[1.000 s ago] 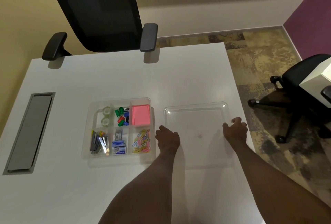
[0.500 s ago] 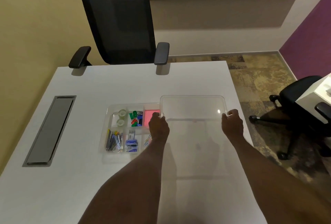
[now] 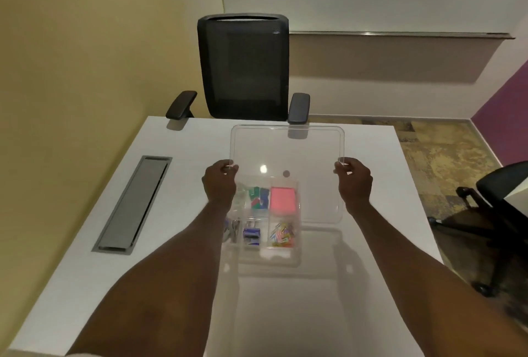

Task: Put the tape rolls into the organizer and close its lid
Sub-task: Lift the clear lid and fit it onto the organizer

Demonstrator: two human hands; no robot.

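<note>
A clear plastic lid (image 3: 287, 151) is held in the air, tilted, above the table. My left hand (image 3: 219, 183) grips its left edge and my right hand (image 3: 354, 182) grips its right edge. Below and partly behind the lid sits the clear organizer (image 3: 297, 243), with pink sticky notes (image 3: 283, 199), coloured paper clips (image 3: 282, 235), green and blue clips (image 3: 258, 198) and staple boxes (image 3: 251, 235) in its compartments. The tape rolls' compartment at the organizer's back left is mostly hidden by my left hand; only a pale blur shows there.
The white table (image 3: 183, 265) has a grey cable hatch (image 3: 133, 203) on the left. A black mesh office chair (image 3: 244, 66) stands at the far edge. Another black chair (image 3: 497, 211) stands on the carpet to the right.
Both hands lifted the lid off the table on the right and carried it up and leftward, so it now hovers over the organizer. The camera view tilted up.
</note>
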